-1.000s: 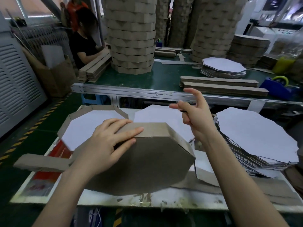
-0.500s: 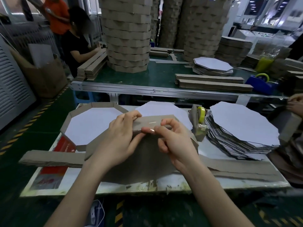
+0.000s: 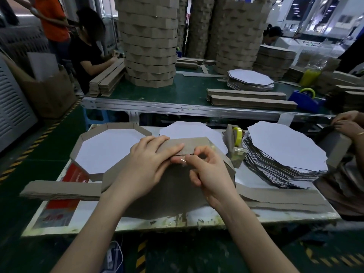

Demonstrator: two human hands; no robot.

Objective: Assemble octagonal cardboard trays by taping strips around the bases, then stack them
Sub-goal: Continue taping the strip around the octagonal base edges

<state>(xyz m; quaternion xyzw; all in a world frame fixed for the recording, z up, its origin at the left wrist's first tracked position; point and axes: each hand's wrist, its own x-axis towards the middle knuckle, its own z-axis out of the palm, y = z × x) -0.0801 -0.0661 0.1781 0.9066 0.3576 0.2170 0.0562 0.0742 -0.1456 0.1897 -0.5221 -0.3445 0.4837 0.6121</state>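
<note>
tray lying bottom-up at table front edge, middle | strip running left-right along its far side | left hand pressing flat on strip, fingers straight | right hand pinching tape at seam, just right of left fingertips, so likely the one smoothing next

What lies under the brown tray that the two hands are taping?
Cardboard strips run in beneath its left edge, and more show on the right; a white octagonal base peeks out behind its far rim. The tray covers their middle parts and the table below.
</note>
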